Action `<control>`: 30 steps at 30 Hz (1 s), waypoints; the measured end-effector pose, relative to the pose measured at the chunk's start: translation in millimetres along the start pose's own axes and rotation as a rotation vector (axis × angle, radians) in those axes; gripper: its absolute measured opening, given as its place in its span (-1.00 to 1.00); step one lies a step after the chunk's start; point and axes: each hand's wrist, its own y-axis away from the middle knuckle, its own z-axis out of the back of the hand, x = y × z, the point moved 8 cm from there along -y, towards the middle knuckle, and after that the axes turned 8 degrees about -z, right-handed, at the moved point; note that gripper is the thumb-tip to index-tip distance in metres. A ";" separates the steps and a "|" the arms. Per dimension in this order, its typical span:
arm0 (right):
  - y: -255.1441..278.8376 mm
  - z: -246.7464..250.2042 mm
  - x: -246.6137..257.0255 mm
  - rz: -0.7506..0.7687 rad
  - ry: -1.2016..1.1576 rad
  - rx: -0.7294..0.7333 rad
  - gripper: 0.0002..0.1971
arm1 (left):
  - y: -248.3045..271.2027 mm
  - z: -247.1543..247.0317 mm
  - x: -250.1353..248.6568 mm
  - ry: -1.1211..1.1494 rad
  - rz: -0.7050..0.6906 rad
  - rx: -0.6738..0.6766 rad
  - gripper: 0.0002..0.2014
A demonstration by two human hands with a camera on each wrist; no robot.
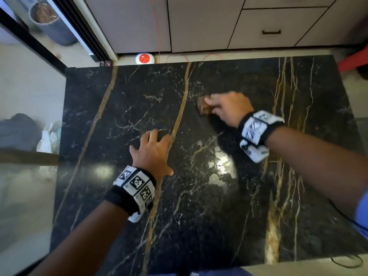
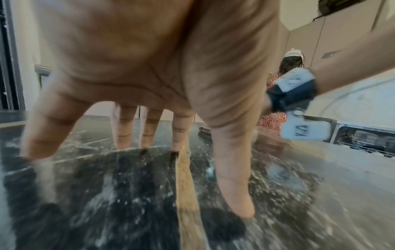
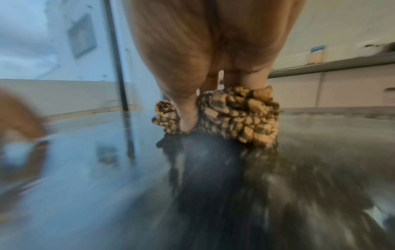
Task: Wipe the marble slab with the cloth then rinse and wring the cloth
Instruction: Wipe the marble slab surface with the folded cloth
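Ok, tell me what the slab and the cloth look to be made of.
Slab: polished stone, apparently black marble, going by the white and gold veins and the mirror-like glare of a light on it. Cloth: a soft knobbly textile, perhaps chenille microfibre, tan tufts on a dark backing, bunched under the right hand.

The left hand stands on spread, straight fingertips, while the right hand, arm extended, curls its fingers downward.

Black gold-veined marble slab; tan-and-black nubby cloth.
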 end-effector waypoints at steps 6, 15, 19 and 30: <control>-46.5 5.8 -0.1 -0.204 -0.037 -0.020 -0.71 | 8.3 -23.4 -4.4 0.113 0.049 0.099 0.28; 65.1 -24.3 10.3 0.027 -0.075 0.025 -0.62 | 2.8 -23.2 -3.0 0.089 0.039 0.123 0.32; 2.9 -1.6 -26.1 -0.246 -0.053 -0.021 -0.67 | 2.8 -22.4 -3.0 0.088 0.039 0.112 0.34; 135.2 -67.7 44.9 0.035 -0.166 0.030 -0.54 | 3.6 -23.1 -2.0 0.055 -0.002 0.088 0.33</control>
